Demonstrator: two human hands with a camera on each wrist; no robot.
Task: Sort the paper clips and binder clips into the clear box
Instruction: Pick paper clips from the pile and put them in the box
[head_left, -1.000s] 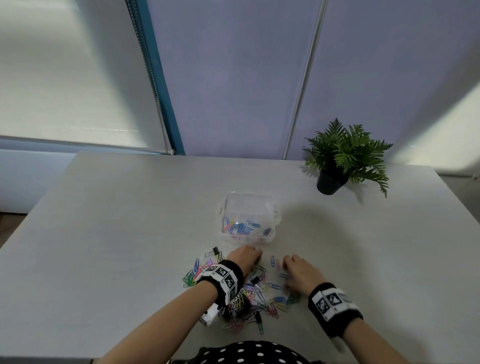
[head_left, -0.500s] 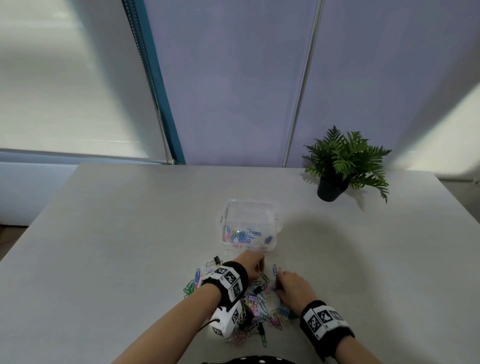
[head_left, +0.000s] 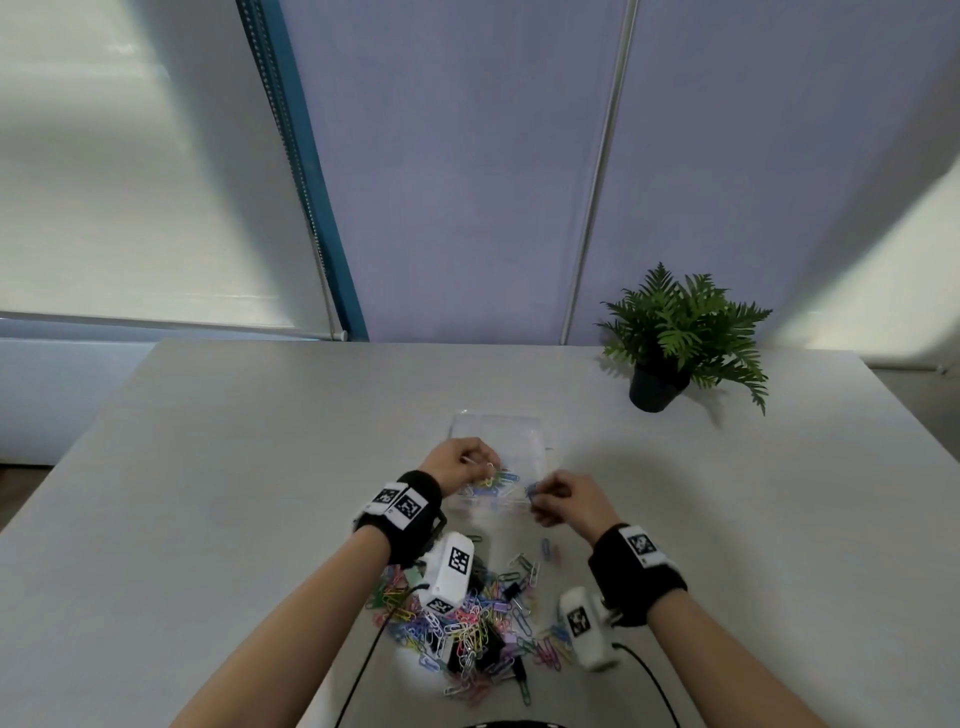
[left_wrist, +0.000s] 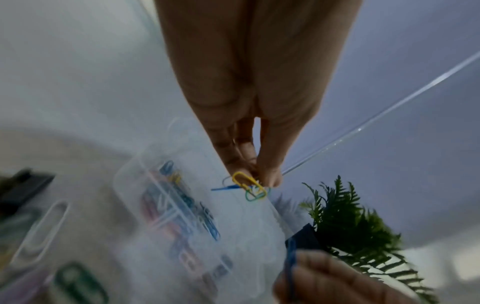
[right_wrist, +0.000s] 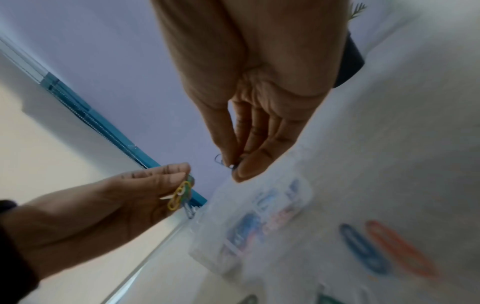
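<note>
The clear box (head_left: 496, 431) stands mid-table with coloured paper clips in its near compartment (left_wrist: 182, 207). My left hand (head_left: 462, 464) hovers over the box's left near corner and pinches a small bunch of paper clips (left_wrist: 250, 186), yellow, green and blue, also seen from the right wrist (right_wrist: 180, 195). My right hand (head_left: 563, 500) is at the box's right near corner, pinching a blue paper clip (right_wrist: 226, 162) between thumb and fingers. A pile of coloured paper clips and black binder clips (head_left: 467, 629) lies on the table near me, partly under my wrists.
A potted fern (head_left: 675, 338) stands at the back right of the grey table (head_left: 208, 493). A blue and a red paper clip (head_left: 550, 551) lie loose between the pile and the box. Cables run from the wrist cameras off the near edge.
Both hands have risen from the pile and moved forward to the box, each now holding paper clips. The head view has tilted so the table sits lower.
</note>
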